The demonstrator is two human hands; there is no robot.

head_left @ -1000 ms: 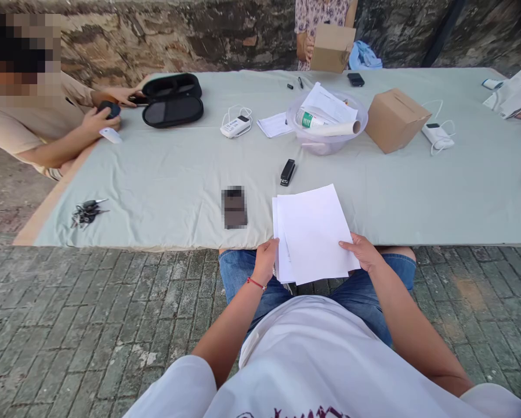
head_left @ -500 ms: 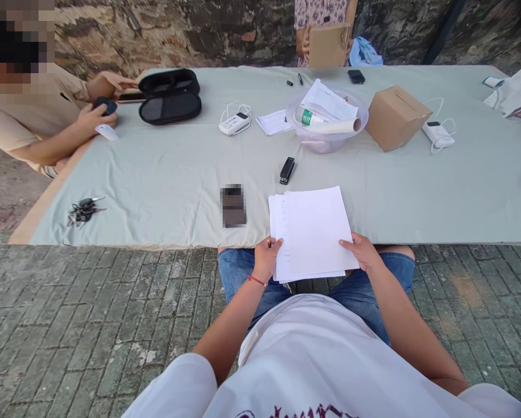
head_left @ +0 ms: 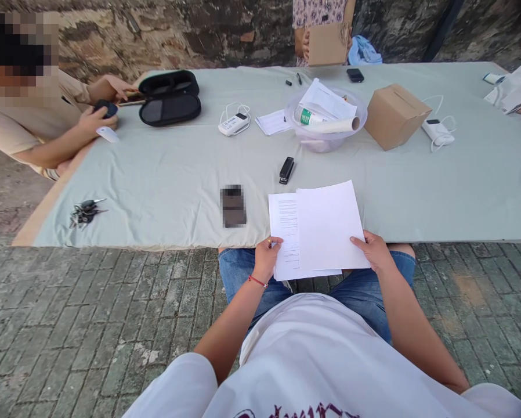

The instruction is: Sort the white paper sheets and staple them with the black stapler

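My left hand (head_left: 268,258) pinches the left edge of some printed sheets (head_left: 285,232), thumb on top, at the table's front edge. Between the thumb and fingers of my right hand (head_left: 372,249) is the right edge of a blank white sheet (head_left: 330,226). That sheet overlaps the printed ones and lies shifted to their right, so lines of text show along the left. How many sheets lie beneath cannot be made out. Beyond the papers rests a black stapler (head_left: 286,170). A blurred dark phone-like object (head_left: 233,206) lies left of them.
A clear plastic basin (head_left: 325,142) holds papers and a roll, beside a cardboard box (head_left: 395,116). Keys (head_left: 85,213), a black case (head_left: 170,110) and a white corded device (head_left: 234,123) lie leftward. One person sits at the left; another at the back holds a cardboard piece (head_left: 328,43).
My right hand has slid the blank sheet to the right and slightly away from me, uncovering more printed text. My left hand stays at the left edge of the sheets.
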